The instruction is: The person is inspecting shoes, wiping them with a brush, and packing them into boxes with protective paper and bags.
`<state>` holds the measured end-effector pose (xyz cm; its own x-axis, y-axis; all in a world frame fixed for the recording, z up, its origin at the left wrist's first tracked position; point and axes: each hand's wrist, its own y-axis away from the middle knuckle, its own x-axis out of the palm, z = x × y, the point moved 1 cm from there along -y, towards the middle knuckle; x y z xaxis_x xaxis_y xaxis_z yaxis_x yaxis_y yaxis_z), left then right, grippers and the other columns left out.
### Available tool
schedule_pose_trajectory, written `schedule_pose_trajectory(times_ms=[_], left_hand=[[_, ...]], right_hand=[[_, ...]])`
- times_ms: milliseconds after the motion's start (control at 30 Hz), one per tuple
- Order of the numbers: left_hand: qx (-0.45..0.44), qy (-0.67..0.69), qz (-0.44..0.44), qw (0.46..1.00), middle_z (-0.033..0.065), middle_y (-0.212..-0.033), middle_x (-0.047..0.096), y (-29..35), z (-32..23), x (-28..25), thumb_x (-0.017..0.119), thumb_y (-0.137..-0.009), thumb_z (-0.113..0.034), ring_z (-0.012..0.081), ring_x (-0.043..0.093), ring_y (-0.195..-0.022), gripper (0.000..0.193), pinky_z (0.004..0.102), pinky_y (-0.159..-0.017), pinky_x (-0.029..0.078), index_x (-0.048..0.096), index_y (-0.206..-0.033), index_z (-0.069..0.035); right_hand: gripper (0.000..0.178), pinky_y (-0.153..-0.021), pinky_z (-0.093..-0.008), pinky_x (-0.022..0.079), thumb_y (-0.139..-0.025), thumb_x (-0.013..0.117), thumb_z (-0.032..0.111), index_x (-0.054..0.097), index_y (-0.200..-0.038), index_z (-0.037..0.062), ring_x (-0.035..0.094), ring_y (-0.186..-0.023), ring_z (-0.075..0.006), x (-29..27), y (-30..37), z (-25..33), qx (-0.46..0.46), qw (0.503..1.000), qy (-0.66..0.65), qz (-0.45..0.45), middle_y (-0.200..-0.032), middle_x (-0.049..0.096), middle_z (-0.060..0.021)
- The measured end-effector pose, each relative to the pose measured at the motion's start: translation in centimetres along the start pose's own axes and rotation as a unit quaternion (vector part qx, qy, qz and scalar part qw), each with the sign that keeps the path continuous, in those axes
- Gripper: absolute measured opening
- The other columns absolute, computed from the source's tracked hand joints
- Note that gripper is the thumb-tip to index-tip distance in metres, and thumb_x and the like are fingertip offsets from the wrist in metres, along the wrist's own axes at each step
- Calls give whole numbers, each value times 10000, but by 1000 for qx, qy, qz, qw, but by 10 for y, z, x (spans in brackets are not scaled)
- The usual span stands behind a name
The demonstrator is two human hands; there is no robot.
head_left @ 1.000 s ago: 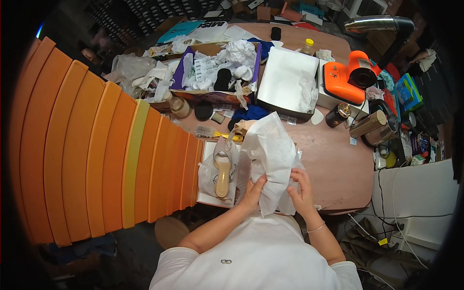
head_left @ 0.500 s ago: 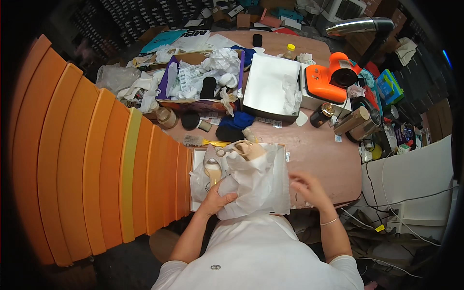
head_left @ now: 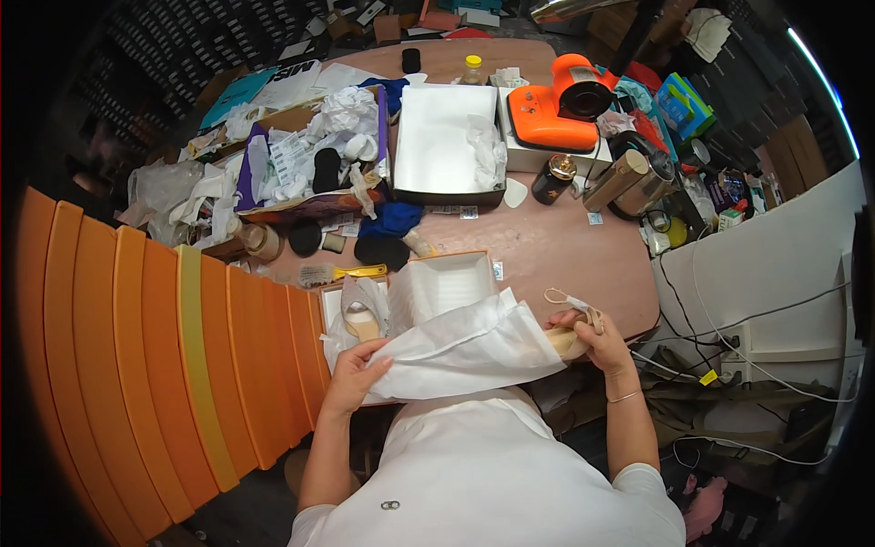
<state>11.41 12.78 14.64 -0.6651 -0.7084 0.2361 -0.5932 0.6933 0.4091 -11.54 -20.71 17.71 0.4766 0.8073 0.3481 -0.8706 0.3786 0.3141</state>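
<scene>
In the head view, the left hand is pinching the left end of the white wrapper; the right hand is grasping the beige strappy sandal, which is showing at the wrapper's right end. The sandal is probably weighing little, favouring a stiff-sole grip; the wrapper seems limp.

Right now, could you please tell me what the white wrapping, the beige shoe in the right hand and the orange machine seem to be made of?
White wrapping: thin, matte nonwoven fabric or perhaps paper, since it folds into soft creases.
Beige shoe: leather or imitation leather, hard to say; the visible part looks smooth.
Orange machine: probably moulded plastic, judging by its smooth, glossy, rounded housing.
</scene>
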Motion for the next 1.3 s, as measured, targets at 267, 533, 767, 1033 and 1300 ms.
schedule_pose_trajectory(times_ms=[267, 533, 767, 1033, 1300], left_hand=[[385, -498, -193, 752, 91, -855, 601, -53, -79, 34, 652, -751, -57, 258, 574, -808, 191, 370, -719, 474, 678, -940, -47], [-78, 250, 101, 960, 114, -1104, 593, -94, 55, 133, 495, -925, -493, 262, 618, -964, 563, 417, -835, 504, 480, -1287, -63], [-98, 333, 41, 937, 135, -1212, 528, -66, 51, 90, 382, -958, -544, 270, 575, -1072, 602, 449, -885, 499, 358, -1355, -92], [-93, 343, -32, 934, 120, -1220, 510, -38, 59, 62, 452, -982, -374, 285, 562, -1085, 499, 475, -925, 473, 320, -1353, -69], [-115, 393, -81, 909, 144, -1137, 567, -24, 63, 45, 489, -937, -261, 292, 572, -1058, 445, 473, -938, 472, 402, -1300, -18]], right_hand=[[122, -817, -293, 494, -852, 626, 62, 615, -937, -25, 612, -875, -151, -12, -1, 10, -160, 948, 181, -209, -948, 656, -101], [375, -858, -285, 469, -829, 691, 111, 547, -1154, -8, 568, -999, -151, 81, -12, -34, -179, 946, 224, -153, -1074, 586, -96], [556, -861, -341, 481, -772, 729, 183, 517, -1271, 56, 539, -1106, -228, 91, -41, 0, -118, 925, 357, 58, -1232, 509, -132], [345, -671, -392, 504, -746, 678, 114, 599, -1067, 13, 604, -751, -309, 110, -92, -50, -120, 884, 447, 66, -922, 565, -158], [443, -707, -423, 534, -751, 687, 143, 518, -1148, 43, 627, -828, -351, 64, -177, -188, -75, 654, 745, 102, -1024, 554, -196]])
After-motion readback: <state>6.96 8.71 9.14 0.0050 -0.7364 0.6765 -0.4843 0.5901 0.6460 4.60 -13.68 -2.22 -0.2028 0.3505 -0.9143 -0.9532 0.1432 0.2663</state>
